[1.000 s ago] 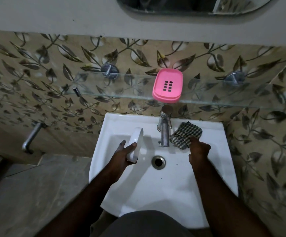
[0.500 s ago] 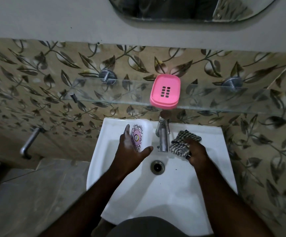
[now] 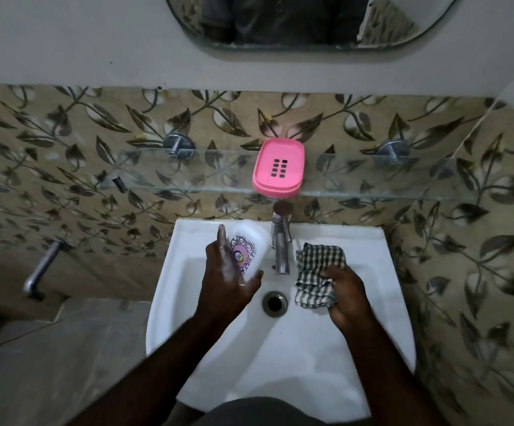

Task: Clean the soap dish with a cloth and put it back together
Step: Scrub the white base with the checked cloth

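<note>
as the soap dish lies in two parts, a person readies its lid [image 3: 248, 250] and a cloth [image 3: 315, 275] over a sink [image 3: 280, 364].
at ten o'clock from the drain [image 3: 275, 303], the left hand [image 3: 228, 281] grips the white lid, likely so its printed top faces up for wiping; its long axis runs six to twelve o'clock, far end toward the wall. at twelve o'clock the pink base [image 3: 278, 167] sits on a glass shelf [image 3: 203, 170]. at two o'clock, right of the tap [image 3: 281, 247], the right hand [image 3: 349, 298] clutches the bunched cloth.
</note>
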